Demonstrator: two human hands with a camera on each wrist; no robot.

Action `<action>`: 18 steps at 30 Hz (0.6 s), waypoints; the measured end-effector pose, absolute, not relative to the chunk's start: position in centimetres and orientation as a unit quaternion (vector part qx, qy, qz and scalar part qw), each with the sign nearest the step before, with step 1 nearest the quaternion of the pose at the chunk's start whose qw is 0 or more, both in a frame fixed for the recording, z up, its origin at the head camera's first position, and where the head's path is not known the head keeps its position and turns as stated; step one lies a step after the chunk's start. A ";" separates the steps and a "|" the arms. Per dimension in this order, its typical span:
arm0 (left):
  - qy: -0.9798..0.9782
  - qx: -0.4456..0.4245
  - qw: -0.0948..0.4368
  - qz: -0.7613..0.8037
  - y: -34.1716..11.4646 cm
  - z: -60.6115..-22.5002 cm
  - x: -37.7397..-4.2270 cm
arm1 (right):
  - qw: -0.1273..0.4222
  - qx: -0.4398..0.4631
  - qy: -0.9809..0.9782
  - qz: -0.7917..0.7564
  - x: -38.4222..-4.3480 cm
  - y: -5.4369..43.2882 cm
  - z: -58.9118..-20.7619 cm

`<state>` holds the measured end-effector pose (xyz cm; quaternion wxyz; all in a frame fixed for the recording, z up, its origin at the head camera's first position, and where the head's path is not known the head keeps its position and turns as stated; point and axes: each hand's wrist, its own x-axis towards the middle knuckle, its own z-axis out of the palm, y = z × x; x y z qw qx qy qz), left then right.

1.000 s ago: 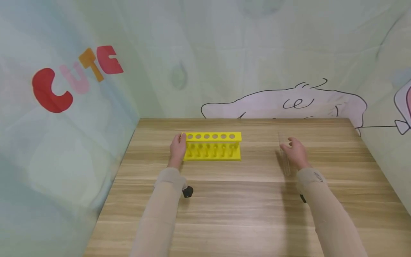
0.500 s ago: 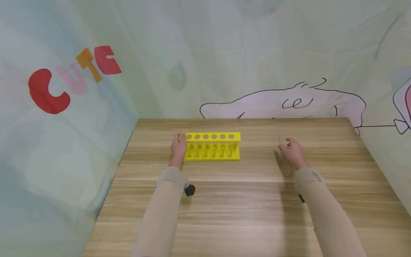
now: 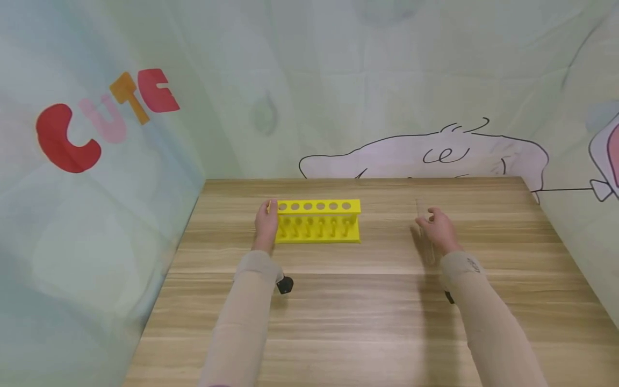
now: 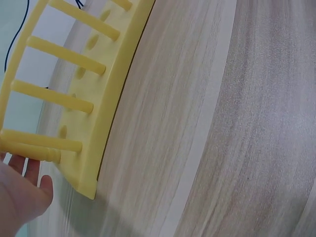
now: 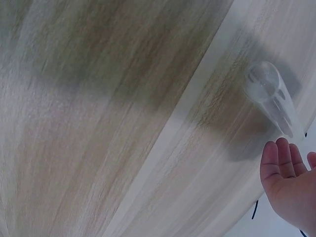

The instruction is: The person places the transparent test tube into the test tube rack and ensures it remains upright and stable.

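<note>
A yellow test tube rack [image 3: 333, 236] stands left of centre near the back of the table, a row of round holes along its top and pegs below. My left hand [image 3: 266, 223] grips its left end; in the left wrist view the fingers [image 4: 32, 170] reach around the end post. Farther right, my right hand [image 3: 441, 231] pinches a clear test tube [image 3: 431, 252] between thumb and fingers. The tube slants, its lower end toward me. From the right wrist view, one round end of the tube [image 5: 261, 81] faces the camera, and its other end passes behind the fingertips.
The wood-grain table [image 3: 348, 322] meets a printed cloth backdrop [image 3: 271, 64] at its back and sides. Bare tabletop lies between rack and tube. Black wrist-worn devices [image 3: 285, 285] hang below the sleeves.
The whole scene drifts slightly left in the head view. Both hands keep their places at the rack and the tube.
</note>
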<state>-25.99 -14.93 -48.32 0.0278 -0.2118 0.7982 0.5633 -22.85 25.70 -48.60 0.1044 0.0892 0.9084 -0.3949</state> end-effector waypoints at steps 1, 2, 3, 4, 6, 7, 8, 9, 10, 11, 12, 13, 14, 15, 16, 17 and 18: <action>0.797 -0.209 0.028 0.566 -14.9 -48.3 -26.0 | 0.105 0.090 0.909 -0.394 -22.9 25.7 -48.6; 0.796 -0.205 0.026 0.568 -15.0 -48.3 -26.0 | 0.106 0.090 0.909 -0.392 -22.9 25.6 -48.6; 0.795 -0.202 0.024 0.572 -14.9 -48.3 -26.0 | 0.108 0.090 0.909 -0.391 -22.9 25.6 -48.6; 0.793 -0.198 0.022 0.575 -14.9 -48.3 -26.0 | 0.110 0.090 0.909 -0.391 -22.9 25.7 -48.7; 0.792 -0.188 0.018 0.581 -14.9 -48.2 -25.9 | 0.116 0.090 0.910 -0.388 -23.0 25.7 -48.7; 0.791 -0.185 0.015 0.583 -14.9 -48.2 -25.9 | 0.120 0.088 0.911 -0.385 -23.0 25.7 -48.7; 0.789 -0.184 0.015 0.586 -14.9 -48.1 -25.9 | 0.123 0.087 0.912 -0.383 -23.1 25.7 -48.7; 0.787 -0.184 0.016 0.589 -14.9 -48.1 -25.9 | 0.126 0.086 0.912 -0.380 -23.2 25.7 -48.8; 0.786 -0.183 0.016 0.590 -14.9 -48.0 -25.9 | 0.129 0.085 0.913 -0.377 -23.2 25.8 -48.8; 0.785 -0.183 0.016 0.591 -14.9 -48.0 -25.9 | 0.132 0.084 0.914 -0.374 -23.3 25.8 -48.8; 0.784 -0.184 0.016 0.592 -14.9 -47.9 -25.9 | 0.135 0.083 0.914 -0.372 -23.3 25.8 -48.8; 0.783 -0.186 0.017 0.593 -14.9 -47.9 -25.9 | 0.137 0.083 0.915 -0.371 -23.4 25.8 -48.9; 0.783 -0.186 0.019 0.594 -14.8 -47.9 -25.9 | 0.139 0.083 0.915 -0.371 -23.3 25.8 -48.8; 0.782 -0.186 0.018 0.595 -14.8 -47.9 -25.9 | 0.139 0.082 0.915 -0.370 -23.3 25.8 -48.8; 0.782 -0.185 0.016 0.595 -14.8 -47.9 -25.9 | 0.141 0.082 0.915 -0.370 -23.3 25.8 -48.8; 0.781 -0.184 0.016 0.596 -14.8 -47.9 -25.9 | 0.141 0.082 0.915 -0.369 -23.2 25.8 -48.7; 0.783 -0.182 0.016 0.595 -14.8 -47.9 -25.9 | 0.141 0.081 0.915 -0.369 -23.2 25.7 -48.7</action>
